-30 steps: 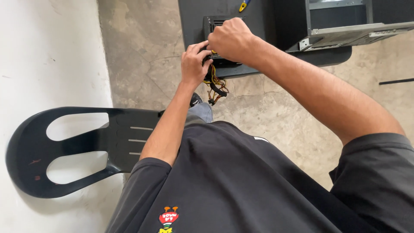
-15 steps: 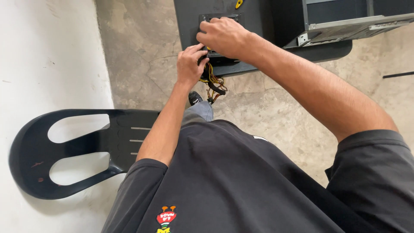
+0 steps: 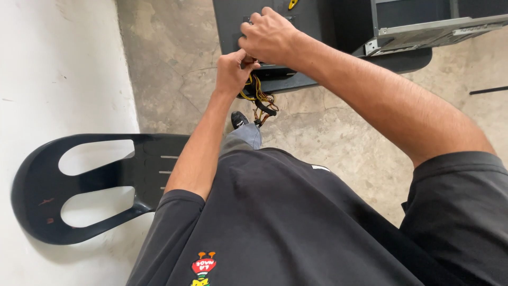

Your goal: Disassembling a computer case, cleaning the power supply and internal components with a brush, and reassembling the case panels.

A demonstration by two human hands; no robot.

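My left hand [image 3: 232,71] is closed around a bundle of yellow, black and orange cables [image 3: 259,100] that hangs off the front edge of a dark tabletop [image 3: 233,26]. My right hand [image 3: 267,37] rests just above it, fingers curled over a small dark box-shaped unit [image 3: 272,70] that the cables come out of. The unit is mostly hidden under both hands. The loose cable ends dangle toward the floor.
A grey metal computer case [image 3: 423,26] lies on the dark tabletop at the upper right. A black plastic chair [image 3: 79,185] stands by the white wall [image 3: 53,69] on the left. Below is a cracked concrete floor [image 3: 328,132], with my shoe [image 3: 239,119] on it.
The view has shifted slightly. Both hands stay on the unit and cables, with the left hand drawn up closer under the right hand.
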